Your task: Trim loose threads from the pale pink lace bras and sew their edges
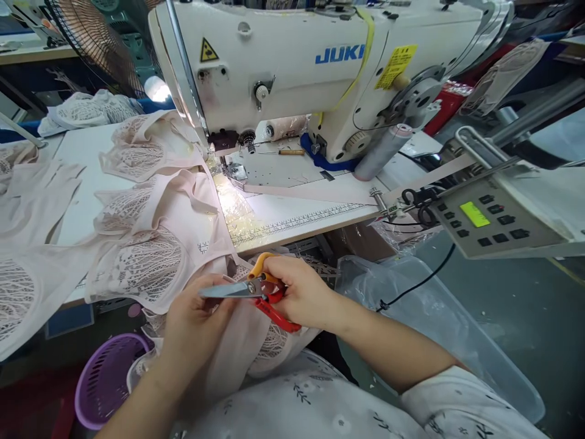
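Scissors with orange and red handles (275, 312) are in my right hand (304, 292), the fingers wrapped round the handles. Their blades point left and reach over the fingertips of my left hand (194, 317). That hand pinches the edge of a pale pink lace garment (242, 341), which hangs down over my lap. Whether the blades are fully closed is hard to tell. More pale pink lace bras (153, 262) lie on the table just beyond my left hand, with their straps running near the table edge.
A white JUKI sewing machine (283, 67) stands on the white table (297, 213), its needle area lit. A control box (498, 213) is at the right, above a clear plastic bin (439, 323). A purple basket (107, 381) is at lower left, a fan (91, 36) at upper left.
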Demonstrator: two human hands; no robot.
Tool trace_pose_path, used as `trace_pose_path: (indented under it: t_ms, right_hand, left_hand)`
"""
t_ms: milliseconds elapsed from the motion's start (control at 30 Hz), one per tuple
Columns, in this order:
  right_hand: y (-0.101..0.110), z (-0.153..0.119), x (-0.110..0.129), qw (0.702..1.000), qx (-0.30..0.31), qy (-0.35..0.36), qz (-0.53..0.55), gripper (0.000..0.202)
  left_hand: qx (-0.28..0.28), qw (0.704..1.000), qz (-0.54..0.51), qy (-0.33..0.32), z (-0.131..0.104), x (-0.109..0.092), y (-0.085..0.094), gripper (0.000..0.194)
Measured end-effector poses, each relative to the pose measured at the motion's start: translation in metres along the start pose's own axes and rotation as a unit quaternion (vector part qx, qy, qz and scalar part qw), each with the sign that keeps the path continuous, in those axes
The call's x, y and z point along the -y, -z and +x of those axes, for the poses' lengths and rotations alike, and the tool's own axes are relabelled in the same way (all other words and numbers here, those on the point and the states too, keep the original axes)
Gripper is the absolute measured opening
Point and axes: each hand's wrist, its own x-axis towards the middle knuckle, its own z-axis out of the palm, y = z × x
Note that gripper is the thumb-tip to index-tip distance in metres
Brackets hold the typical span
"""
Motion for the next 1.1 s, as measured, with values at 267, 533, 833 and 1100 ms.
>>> trace_pose_path:
  t_ms: [267, 533, 833, 1100]
  right_hand:
    - [-0.007, 0.003, 0.001, 0.988, 0.013, -0.112, 0.109, 0.018]
    - [-0.007, 0.004, 0.005, 0.987, 0.027, -0.123, 0.100, 0.016]
    - [0.008, 0.003, -0.021, 0.989, 0.128, -0.076, 0.013, 0.013]
    - [0.016, -0.011, -0.031, 0.992, 0.028, -0.068, 0.101, 0.034]
  left_hand:
    - [0.046, 0.975, -0.212, 0.047, -0.002, 0.014, -0.002, 0.022]
    - [0.049, 0.997, -0.012, -0.051, -0.007, 0.018, -0.002, 0.020]
    - [-0.068, 0.946, -0.286, 0.133, -0.010, 0.024, 0.004, 0.012]
    - [-0.113, 0.892, -0.363, 0.242, -0.009, 0.034, 0.008, 0.035]
